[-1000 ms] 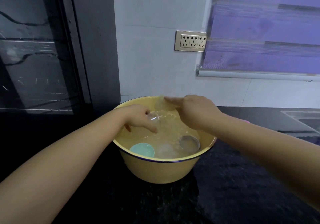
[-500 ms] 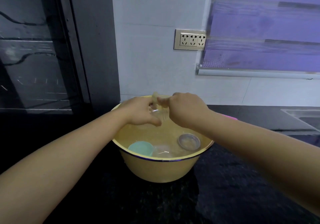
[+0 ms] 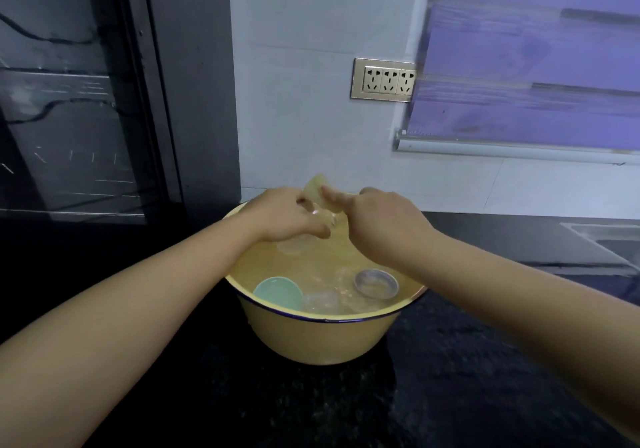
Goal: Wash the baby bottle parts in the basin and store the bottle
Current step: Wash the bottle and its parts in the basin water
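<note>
the left hand (image 3: 284,217) is curled round the clear bottle (image 3: 298,243), held over the far side of the yellow basin (image 3: 329,340). from that grip the bottle seems to slant down toward the water, though it's too see-through to be sure. the right hand (image 3: 381,229) pinches a pale pad (image 3: 313,187) just above the grip, nearest the bottle's upper end. a teal cap (image 3: 277,291) floats below.

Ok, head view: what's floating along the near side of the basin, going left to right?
Inside the basin's near rim: teal lid → small clear part → clear round ring.
</note>
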Demonstrator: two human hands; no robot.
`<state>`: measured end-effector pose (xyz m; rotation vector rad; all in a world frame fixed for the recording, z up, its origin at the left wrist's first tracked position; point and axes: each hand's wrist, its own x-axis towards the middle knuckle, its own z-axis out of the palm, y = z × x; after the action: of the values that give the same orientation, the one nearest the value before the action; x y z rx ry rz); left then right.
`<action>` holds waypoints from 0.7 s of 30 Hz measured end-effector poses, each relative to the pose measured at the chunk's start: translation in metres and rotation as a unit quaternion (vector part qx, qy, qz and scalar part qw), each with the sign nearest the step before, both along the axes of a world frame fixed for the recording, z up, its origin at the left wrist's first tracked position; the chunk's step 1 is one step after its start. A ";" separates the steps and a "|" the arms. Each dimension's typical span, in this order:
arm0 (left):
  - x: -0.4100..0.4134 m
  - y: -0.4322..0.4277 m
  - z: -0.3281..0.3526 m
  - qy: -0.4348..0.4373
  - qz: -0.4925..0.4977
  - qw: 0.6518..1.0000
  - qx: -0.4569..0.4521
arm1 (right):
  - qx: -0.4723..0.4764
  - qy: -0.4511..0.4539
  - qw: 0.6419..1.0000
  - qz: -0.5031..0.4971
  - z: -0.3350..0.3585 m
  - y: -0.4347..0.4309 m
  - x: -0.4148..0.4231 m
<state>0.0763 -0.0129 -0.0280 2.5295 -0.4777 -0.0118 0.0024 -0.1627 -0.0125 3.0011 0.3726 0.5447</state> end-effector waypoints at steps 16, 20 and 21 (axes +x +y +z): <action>-0.003 -0.005 -0.004 -0.524 -0.123 0.779 0.323 | -0.068 0.240 0.966 -0.068 0.051 -0.007 0.039; -0.003 -0.007 -0.002 -0.582 -0.144 0.755 0.266 | 0.054 0.298 0.952 -0.049 0.054 -0.021 0.044; -0.003 -0.008 -0.002 -0.592 -0.153 0.748 0.258 | 0.090 0.315 0.943 -0.050 0.052 -0.024 0.044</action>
<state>0.0736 -0.0210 -0.0300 2.6048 -1.5280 1.6122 0.0463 -0.1869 0.0394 3.2756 0.2025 -0.4369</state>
